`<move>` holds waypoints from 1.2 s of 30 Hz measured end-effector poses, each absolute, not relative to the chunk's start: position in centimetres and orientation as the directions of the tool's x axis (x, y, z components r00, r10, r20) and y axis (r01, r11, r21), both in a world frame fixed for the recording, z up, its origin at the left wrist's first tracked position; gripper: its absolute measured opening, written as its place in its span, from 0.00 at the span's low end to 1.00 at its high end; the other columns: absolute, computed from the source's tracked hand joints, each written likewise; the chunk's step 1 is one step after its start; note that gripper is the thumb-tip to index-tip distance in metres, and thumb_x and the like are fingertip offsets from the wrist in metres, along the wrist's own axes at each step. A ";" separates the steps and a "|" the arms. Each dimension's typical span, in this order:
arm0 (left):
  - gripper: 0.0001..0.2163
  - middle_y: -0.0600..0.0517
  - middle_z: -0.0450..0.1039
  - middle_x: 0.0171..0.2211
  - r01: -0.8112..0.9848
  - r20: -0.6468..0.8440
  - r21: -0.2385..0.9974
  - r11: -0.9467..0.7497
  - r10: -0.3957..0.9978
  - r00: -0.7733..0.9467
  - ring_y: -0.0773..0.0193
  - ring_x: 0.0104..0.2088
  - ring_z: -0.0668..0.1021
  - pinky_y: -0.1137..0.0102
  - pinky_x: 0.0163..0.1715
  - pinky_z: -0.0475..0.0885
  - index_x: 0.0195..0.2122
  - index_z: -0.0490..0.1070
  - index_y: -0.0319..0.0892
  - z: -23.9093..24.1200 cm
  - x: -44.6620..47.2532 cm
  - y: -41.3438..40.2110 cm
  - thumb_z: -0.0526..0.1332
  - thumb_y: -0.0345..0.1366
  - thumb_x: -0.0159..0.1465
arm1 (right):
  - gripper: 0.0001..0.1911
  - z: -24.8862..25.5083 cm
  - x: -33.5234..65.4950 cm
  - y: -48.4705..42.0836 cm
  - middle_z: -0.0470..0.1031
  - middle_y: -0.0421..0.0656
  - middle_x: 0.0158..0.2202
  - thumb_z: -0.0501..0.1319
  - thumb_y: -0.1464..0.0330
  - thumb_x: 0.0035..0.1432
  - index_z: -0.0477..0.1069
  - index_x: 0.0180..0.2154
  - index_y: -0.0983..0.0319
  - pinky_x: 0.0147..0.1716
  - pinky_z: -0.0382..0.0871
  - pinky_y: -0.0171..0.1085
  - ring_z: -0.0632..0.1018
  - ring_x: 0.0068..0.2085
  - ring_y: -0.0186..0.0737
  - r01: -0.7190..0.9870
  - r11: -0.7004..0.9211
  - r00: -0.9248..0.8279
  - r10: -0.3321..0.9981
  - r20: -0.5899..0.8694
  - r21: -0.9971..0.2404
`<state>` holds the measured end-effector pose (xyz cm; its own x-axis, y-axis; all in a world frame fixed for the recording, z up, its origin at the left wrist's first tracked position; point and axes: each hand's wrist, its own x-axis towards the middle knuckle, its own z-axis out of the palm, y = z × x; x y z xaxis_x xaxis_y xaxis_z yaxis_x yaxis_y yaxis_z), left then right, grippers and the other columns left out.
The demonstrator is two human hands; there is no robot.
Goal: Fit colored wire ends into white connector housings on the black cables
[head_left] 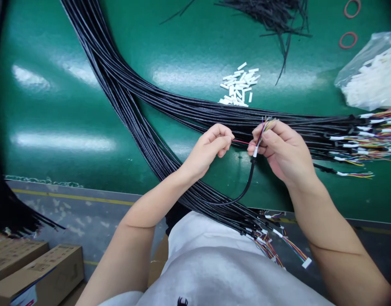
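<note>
Between finger and thumb, my left hand point(212, 146) pinches the end of a thin red wire point(243, 141), pulled out sideways from a cable. My right hand point(282, 146) is closed around the other coloured wires point(263, 129) of that cable, just above its white sleeve point(255, 151). From the sleeve, the black cable point(250, 180) curves down and left into a bundle of black cables point(144, 140). Behind my hands, a second bundle of black cables point(189, 104) runs to the right, ending in white sleeves and loose coloured wires point(357, 174).
Short white tubes point(240, 87) lie in a pile on the green table point(176, 51). A clear bag of white pieces point(370, 76) sits at the right. Black strips point(278, 17) and two reddish rings point(348, 40) are at the back. Cardboard boxes point(55, 272) stand below left.
</note>
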<state>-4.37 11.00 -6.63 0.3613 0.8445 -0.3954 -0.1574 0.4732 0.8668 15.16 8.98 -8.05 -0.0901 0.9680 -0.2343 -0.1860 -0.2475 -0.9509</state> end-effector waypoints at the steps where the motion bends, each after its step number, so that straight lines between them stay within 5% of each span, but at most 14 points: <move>1: 0.06 0.59 0.63 0.24 -0.157 -0.400 0.865 0.477 0.844 0.358 0.76 0.23 0.64 0.77 0.25 0.60 0.33 0.67 0.41 -6.7 -4.4 11.0 0.62 0.36 0.61 | 0.18 -8.1 15.2 9.0 0.75 0.40 0.35 0.72 0.51 0.57 0.75 0.37 0.57 0.29 0.80 0.36 0.79 0.30 0.35 -0.183 -0.254 -0.086 0.966 -0.242 -0.950; 17: 0.05 0.59 0.64 0.24 -0.181 -0.415 0.849 0.497 0.838 0.354 0.75 0.24 0.64 0.78 0.24 0.59 0.33 0.69 0.40 -6.7 -4.4 11.2 0.63 0.34 0.59 | 0.19 -8.4 15.2 8.9 0.74 0.37 0.33 0.69 0.50 0.60 0.71 0.39 0.56 0.28 0.81 0.37 0.81 0.29 0.36 -0.157 -0.208 -0.030 0.978 -0.206 -0.965; 29: 0.04 0.59 0.65 0.24 -0.180 -0.421 0.841 0.511 0.825 0.377 0.77 0.23 0.65 0.79 0.25 0.60 0.34 0.69 0.39 -6.7 -4.5 11.2 0.63 0.33 0.60 | 0.05 -9.4 15.1 8.3 0.71 0.37 0.32 0.65 0.71 0.60 0.70 0.35 0.58 0.30 0.72 0.36 0.75 0.30 0.34 0.145 0.103 0.105 0.987 0.119 -0.984; 36: 0.07 0.59 0.67 0.26 -0.196 -0.429 0.834 0.515 0.830 0.357 0.77 0.23 0.66 0.78 0.26 0.63 0.36 0.70 0.40 -7.1 -4.6 11.3 0.65 0.35 0.61 | 0.06 -8.8 14.9 8.0 0.71 0.43 0.37 0.66 0.70 0.60 0.70 0.32 0.57 0.39 0.75 0.44 0.77 0.43 0.44 0.389 0.202 0.175 0.942 0.288 -0.899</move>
